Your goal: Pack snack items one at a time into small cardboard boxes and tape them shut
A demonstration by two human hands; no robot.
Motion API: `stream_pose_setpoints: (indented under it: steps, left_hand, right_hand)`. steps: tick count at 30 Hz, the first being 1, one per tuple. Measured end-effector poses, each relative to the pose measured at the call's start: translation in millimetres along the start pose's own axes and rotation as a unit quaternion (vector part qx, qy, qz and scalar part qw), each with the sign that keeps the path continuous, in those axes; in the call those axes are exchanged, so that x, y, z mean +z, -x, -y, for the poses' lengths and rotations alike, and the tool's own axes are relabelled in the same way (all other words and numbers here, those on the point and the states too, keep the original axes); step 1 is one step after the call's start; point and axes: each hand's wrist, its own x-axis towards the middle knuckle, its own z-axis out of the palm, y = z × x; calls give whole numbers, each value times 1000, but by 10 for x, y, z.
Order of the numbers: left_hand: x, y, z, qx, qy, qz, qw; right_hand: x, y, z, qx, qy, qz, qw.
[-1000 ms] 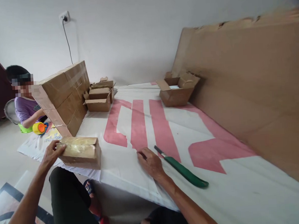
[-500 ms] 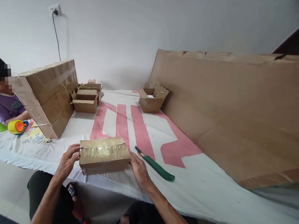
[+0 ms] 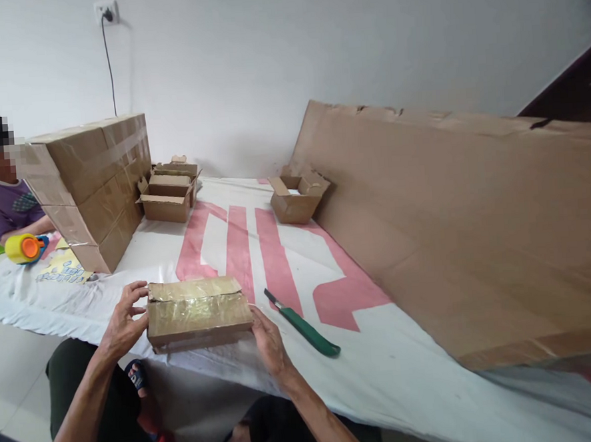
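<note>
A closed cardboard box [image 3: 198, 313], shiny with clear tape over its top, is held between my two hands near the front edge of the cloth-covered surface. My left hand [image 3: 124, 325] grips its left end, fingers bent at the edge. At the opposite end, my right hand [image 3: 270, 339] presses against the right side, its fingertips partly hidden by the box. Just right of that hand lies a green-handled knife [image 3: 307, 330], its short dark blade pointing away to the left.
Taped boxes form a stack [image 3: 93, 186] at left. Small open boxes [image 3: 167, 207] stand beside it, another open box [image 3: 295, 208] by a large cardboard sheet [image 3: 451, 238] at right. A person [image 3: 4, 199] is at far left, near a yellow toy [image 3: 21, 249]. A cloth [image 3: 410, 374] covers the surface.
The box is tipped slightly, so more of its taped top and less of its front shows. The fingers of my left hand have shifted at its edge. The view has moved slightly.
</note>
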Motion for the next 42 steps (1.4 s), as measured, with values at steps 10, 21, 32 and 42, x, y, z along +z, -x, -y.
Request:
stream_pose_setpoints:
  steps: [10, 21, 32, 42]
  left_hand:
    - [-4, 42, -43, 7, 35, 61, 998]
    - [21, 78, -48, 22, 56, 63, 996]
    - [10, 178, -199, 17, 26, 71, 997]
    - [44, 261, -248, 7, 45, 55, 997]
  right_hand:
    - [-910, -147, -223, -174, 356, -23, 918]
    - [-1436, -62, -439, -28, 486, 45, 872]
    - [-1178, -297, 538, 52, 181, -40, 981]
    - [-564, -408, 1766, -103, 163, 282, 940]
